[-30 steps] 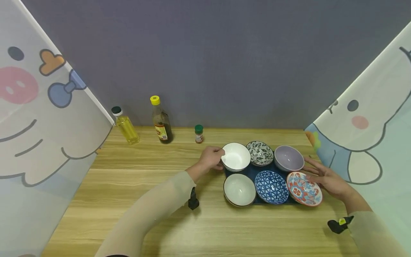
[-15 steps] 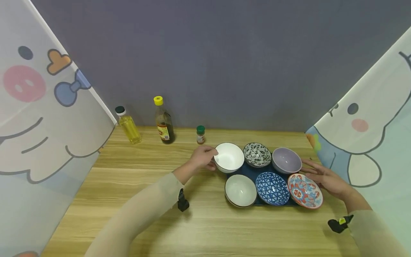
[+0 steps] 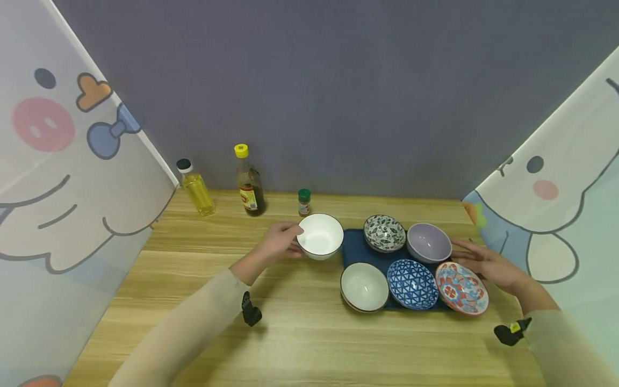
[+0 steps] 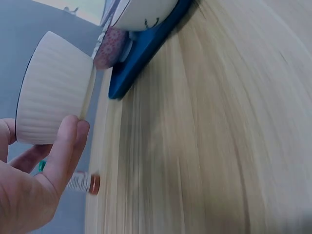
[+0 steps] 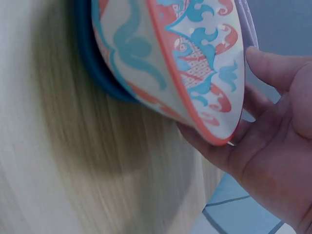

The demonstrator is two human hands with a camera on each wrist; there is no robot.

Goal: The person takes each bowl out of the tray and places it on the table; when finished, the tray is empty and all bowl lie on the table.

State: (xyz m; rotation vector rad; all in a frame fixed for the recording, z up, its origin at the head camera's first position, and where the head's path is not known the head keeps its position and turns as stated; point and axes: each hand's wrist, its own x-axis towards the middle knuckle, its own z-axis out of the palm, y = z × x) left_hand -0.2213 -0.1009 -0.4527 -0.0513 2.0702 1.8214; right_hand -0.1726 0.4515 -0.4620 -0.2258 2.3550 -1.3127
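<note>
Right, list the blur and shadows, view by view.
Head: mostly sharp, with soft shadow beside the left sleeve on the table; left wrist: wood grain smeared into streaks, the jar's label too soft to read; right wrist: broad, soft-edged shadow on the table by the red-rimmed bowl.

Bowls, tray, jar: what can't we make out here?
Held white bowl: inside hidden by its wall, left wrist view.
Blue tray: largely covered by bowls, head view.
Jar: label too small in head view, blurred in left wrist view.
Purple bowl: mostly hidden behind red-rimmed bowl, right wrist view.
Red-rimmed bowl: cut off by top edge, right wrist view.
</note>
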